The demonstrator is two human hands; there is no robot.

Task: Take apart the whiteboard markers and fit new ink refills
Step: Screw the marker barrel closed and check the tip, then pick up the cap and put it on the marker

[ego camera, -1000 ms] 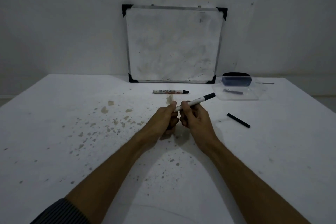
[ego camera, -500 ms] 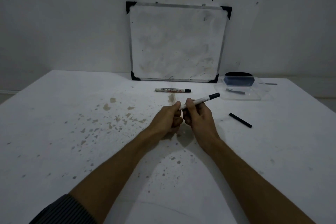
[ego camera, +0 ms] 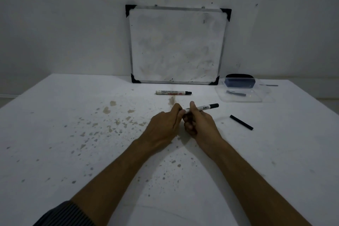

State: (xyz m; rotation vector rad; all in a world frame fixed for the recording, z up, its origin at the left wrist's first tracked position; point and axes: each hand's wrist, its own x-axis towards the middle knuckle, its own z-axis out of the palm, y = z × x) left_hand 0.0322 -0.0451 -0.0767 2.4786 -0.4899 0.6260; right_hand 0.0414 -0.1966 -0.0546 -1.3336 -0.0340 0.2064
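A white whiteboard marker [ego camera: 206, 107] with a black cap end sits in both hands above the middle of the table, its capped end pointing up and to the right. My right hand [ego camera: 199, 124] grips its barrel. My left hand [ego camera: 165, 124] pinches the near end, which its fingers hide. A second marker [ego camera: 173, 92] with a red label lies on the table behind them. A thin black stick, probably a refill [ego camera: 241, 122], lies to the right of my right hand.
A smudged whiteboard [ego camera: 177, 45] leans on the wall at the table's back. A clear plastic tray [ego camera: 242, 98] at the back right holds a dark eraser [ego camera: 240, 80] and a small dark piece. The white table [ego camera: 55, 134] is stained with brown spots.
Both hands stay on the marker and have barely shifted. The view has tilted slightly, so the board sits a little more to the right.
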